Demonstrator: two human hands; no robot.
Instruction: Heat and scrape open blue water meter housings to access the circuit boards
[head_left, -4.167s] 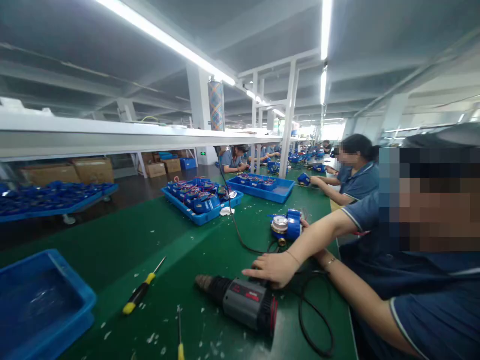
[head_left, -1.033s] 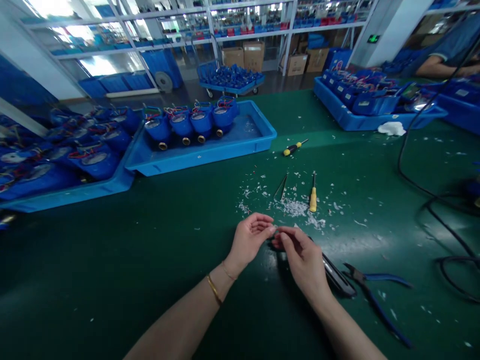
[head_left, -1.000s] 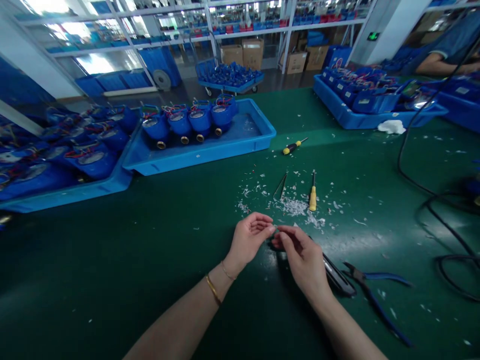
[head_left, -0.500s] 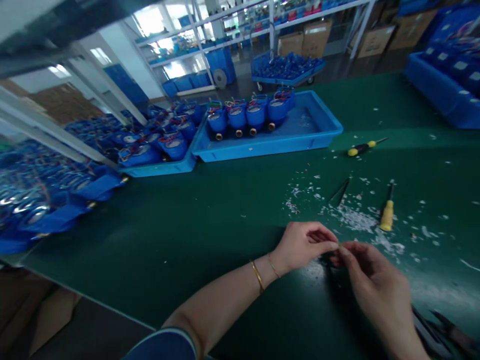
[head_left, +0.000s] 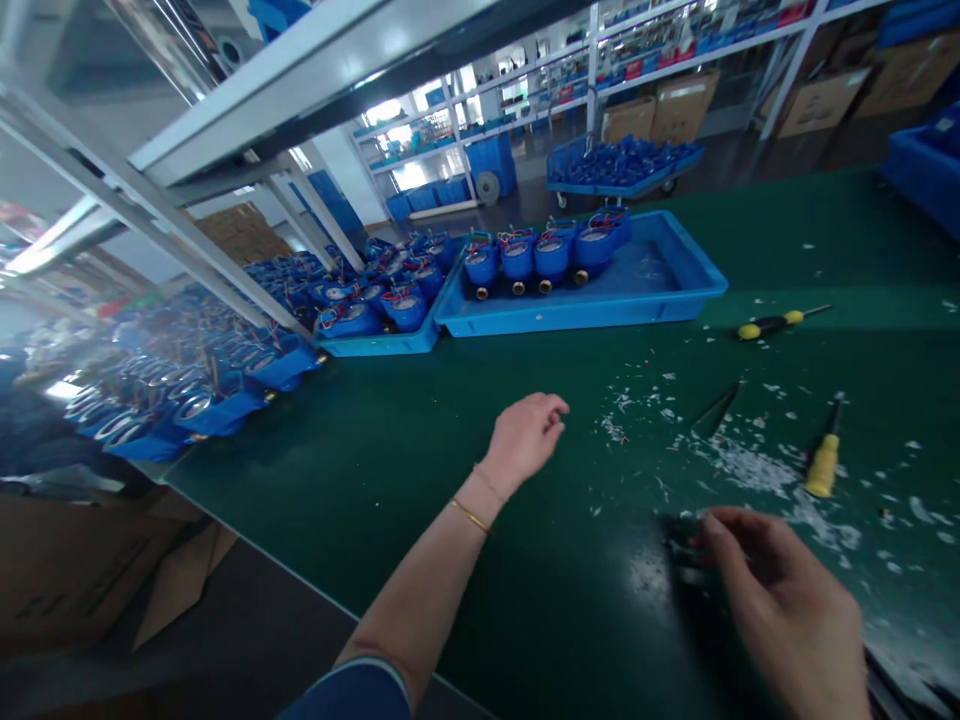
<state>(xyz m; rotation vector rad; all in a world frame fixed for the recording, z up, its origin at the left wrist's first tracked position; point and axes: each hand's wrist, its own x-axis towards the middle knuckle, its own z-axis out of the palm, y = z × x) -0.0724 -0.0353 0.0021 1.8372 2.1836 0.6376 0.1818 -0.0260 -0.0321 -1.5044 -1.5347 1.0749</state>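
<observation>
My left hand (head_left: 525, 440) hovers over the green tabletop (head_left: 420, 420), apart from my right hand, its fingers loosely curled and a gap showing by the thumb. I see nothing in it. At the lower right, my right hand (head_left: 784, 590) has thumb and fingertips pressed together; anything between them is too small to make out. Tweezers (head_left: 721, 408) lie among white scraps (head_left: 750, 465) beyond it. A yellow-handled screwdriver (head_left: 823, 465) rests to their right. Farther back lies a black-and-yellow screwdriver (head_left: 772, 325).
A blue tray (head_left: 577, 315) holds several blue round-bodied units (head_left: 551, 258) with red wires and brass fittings. More such units crowd the left side (head_left: 225, 385). Another blue bin (head_left: 922, 185) stands at the far right. A metal frame post (head_left: 225, 265) rises at the left.
My left hand has parted from my right hand and moved left, away from the fingertip contact. My right hand stays pinched at the lower right. The whole view has shifted.
</observation>
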